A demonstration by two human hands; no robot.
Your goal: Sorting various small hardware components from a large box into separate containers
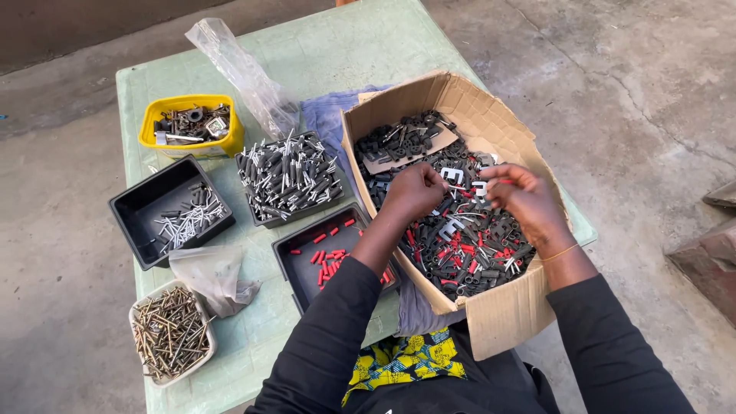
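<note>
My left hand (414, 192) and my right hand (527, 201) are both inside an open cardboard box (502, 310) filled with several small black, red and white plastic and metal parts (468, 245). The left hand's fingers are curled over the pile, pinching something small that I cannot make out. My right hand's fingertips are pinched together over a small red and white piece near the middle of the box. The hands are a short gap apart.
On the pale green table (322, 54) to the left stand a black tray of red plugs (326, 257), a black tray of grey sleeved pins (290, 178), another black tray (169, 208), a yellow tub of metal bits (192, 124), a white dish of screws (170, 331) and clear plastic bags (245, 73).
</note>
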